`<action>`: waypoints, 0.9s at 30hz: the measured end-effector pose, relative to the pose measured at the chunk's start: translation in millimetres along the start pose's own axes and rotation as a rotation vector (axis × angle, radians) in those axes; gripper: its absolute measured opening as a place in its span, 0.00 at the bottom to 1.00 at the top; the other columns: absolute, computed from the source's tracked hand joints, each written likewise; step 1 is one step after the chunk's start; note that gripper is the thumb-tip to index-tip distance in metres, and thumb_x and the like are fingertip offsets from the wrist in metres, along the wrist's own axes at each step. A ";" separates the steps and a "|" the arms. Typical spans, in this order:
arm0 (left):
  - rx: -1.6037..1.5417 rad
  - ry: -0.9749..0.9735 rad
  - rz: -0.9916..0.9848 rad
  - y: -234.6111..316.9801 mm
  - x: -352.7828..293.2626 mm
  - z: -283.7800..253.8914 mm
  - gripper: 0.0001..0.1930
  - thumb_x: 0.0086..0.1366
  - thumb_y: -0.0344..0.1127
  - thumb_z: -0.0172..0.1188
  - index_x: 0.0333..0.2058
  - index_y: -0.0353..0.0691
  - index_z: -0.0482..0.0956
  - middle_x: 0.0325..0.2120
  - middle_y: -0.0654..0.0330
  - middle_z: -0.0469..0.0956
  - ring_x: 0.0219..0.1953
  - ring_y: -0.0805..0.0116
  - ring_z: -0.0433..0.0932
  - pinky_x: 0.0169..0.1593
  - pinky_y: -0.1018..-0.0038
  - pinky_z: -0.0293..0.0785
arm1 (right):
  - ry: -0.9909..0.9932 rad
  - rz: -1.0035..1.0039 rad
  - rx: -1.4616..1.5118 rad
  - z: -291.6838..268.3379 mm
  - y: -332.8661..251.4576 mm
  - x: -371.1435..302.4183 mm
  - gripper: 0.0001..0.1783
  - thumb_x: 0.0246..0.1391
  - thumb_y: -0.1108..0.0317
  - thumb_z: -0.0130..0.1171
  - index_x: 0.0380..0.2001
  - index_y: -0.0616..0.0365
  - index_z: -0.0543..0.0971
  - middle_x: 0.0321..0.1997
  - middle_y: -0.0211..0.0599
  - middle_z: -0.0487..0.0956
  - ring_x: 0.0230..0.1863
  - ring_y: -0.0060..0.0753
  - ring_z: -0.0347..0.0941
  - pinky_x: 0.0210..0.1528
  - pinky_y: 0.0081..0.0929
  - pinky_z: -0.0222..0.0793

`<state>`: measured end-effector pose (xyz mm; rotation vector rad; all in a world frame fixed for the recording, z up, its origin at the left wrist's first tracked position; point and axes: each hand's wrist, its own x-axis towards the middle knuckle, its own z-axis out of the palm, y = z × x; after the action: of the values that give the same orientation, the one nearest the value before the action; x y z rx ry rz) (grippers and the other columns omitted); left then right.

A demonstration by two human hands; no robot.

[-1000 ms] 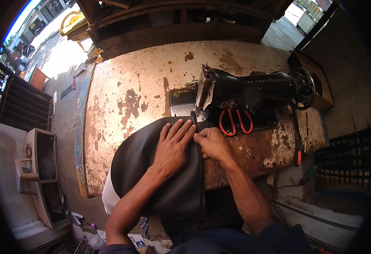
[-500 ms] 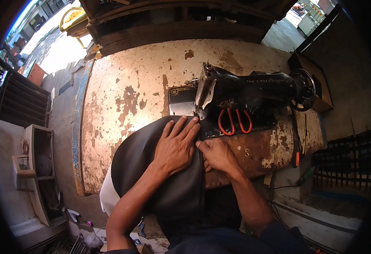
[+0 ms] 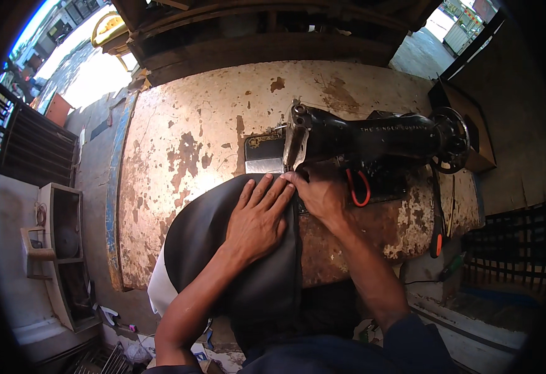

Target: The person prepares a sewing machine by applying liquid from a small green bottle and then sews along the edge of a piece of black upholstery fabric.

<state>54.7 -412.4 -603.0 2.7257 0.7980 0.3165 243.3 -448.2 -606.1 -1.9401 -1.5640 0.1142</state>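
Observation:
A black sheet of smooth, leather-like material [image 3: 201,215] lies over the table's near edge, with a white layer [image 3: 162,283] showing at its left. My left hand [image 3: 255,215] rests flat on it, fingers stretched toward the needle end of a black sewing machine [image 3: 373,134]. Beside those fingertips, the thumb of my right hand [image 3: 323,194] presses at the material's edge. The other right fingers are curled and mostly hidden in shadow under the machine's head, so what they hold cannot be made out. Red-handled scissors [image 3: 365,189] lie on the machine bed, partly covered by my right hand.
The worn, paint-chipped wooden table [image 3: 154,143] has a blue left edge. A tool with an orange-tipped handle [image 3: 436,244] lies at its right side. Beyond the far edge stands a dark wooden structure [image 3: 235,47]; a shelf unit [image 3: 64,249] is on the left.
My right hand has moved up and left from the material's side edge to beside the needle, covering part of the scissors. My left hand stays flat in nearly the same place.

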 end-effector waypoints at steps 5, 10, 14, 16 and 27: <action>-0.017 0.000 -0.032 -4.8 -6.8 -0.5 0.37 0.62 0.35 0.56 0.71 0.47 0.63 0.73 0.58 0.61 0.76 0.55 0.55 0.78 0.53 0.46 | -0.065 -0.060 0.174 -2.0 -4.9 -4.2 0.08 0.59 0.65 0.64 0.34 0.59 0.82 0.35 0.46 0.81 0.37 0.53 0.79 0.40 0.46 0.74; -0.004 0.002 -0.046 -7.9 -4.4 2.1 0.36 0.62 0.36 0.56 0.70 0.47 0.65 0.73 0.58 0.61 0.76 0.55 0.55 0.77 0.53 0.47 | -0.128 -0.053 0.167 -14.6 -16.7 -24.6 0.06 0.58 0.68 0.64 0.33 0.59 0.81 0.32 0.43 0.79 0.36 0.49 0.78 0.39 0.43 0.73; -0.072 0.000 -0.081 -7.4 -3.9 -1.3 0.35 0.61 0.35 0.57 0.70 0.47 0.66 0.73 0.58 0.61 0.76 0.56 0.55 0.78 0.52 0.47 | -0.062 -0.148 0.114 -12.7 -21.4 -34.1 0.04 0.56 0.71 0.64 0.32 0.58 0.79 0.32 0.39 0.75 0.36 0.46 0.76 0.40 0.43 0.72; -0.098 0.000 -0.085 -2.0 -3.4 -1.7 0.37 0.61 0.34 0.58 0.70 0.47 0.65 0.73 0.59 0.61 0.76 0.56 0.54 0.78 0.51 0.46 | -0.063 -0.184 0.084 -14.9 -19.6 -36.3 0.04 0.55 0.71 0.64 0.32 0.58 0.79 0.32 0.38 0.75 0.36 0.46 0.76 0.40 0.42 0.72; -0.015 -0.013 -0.070 0.2 -3.1 -1.9 0.39 0.60 0.32 0.62 0.72 0.50 0.64 0.73 0.60 0.61 0.77 0.56 0.54 0.78 0.52 0.48 | -0.836 -0.340 0.120 -125.4 -25.2 -40.2 0.08 0.54 0.66 0.66 0.32 0.57 0.79 0.35 0.42 0.77 0.42 0.47 0.79 0.47 0.43 0.73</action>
<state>51.7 -413.8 -601.6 2.6763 0.8817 0.2875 265.7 -534.5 -506.0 -1.5670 -2.3143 0.9455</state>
